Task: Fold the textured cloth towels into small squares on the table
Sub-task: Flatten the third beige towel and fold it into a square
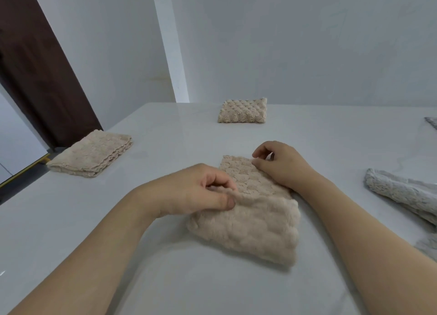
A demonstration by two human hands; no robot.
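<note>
A beige textured towel (250, 210) lies partly folded on the white surface (165, 279), directly in front of the person. The left hand (198, 189) pinches the towel's left edge between thumb and curled fingers, apparently to lift or align that layer for the next fold. The right hand (281, 163) rests on the towel's far right corner with fingers curled and fingertips pinching or pressing the cloth; judged, it anchors the far corner so the piece does not slide while the left hand works.

Two finished beige squares stand apart from the work area: one folded towel (243, 111) near the far edge, and a folded stack (92, 153) at the left edge. Their spacing suggests completed items are set aside clear of the folding zone.

Grey towels (402, 194) lie unfolded at the right, seemingly awaiting their turn.

No containers appear in view; all items rest directly on the surface.
</note>
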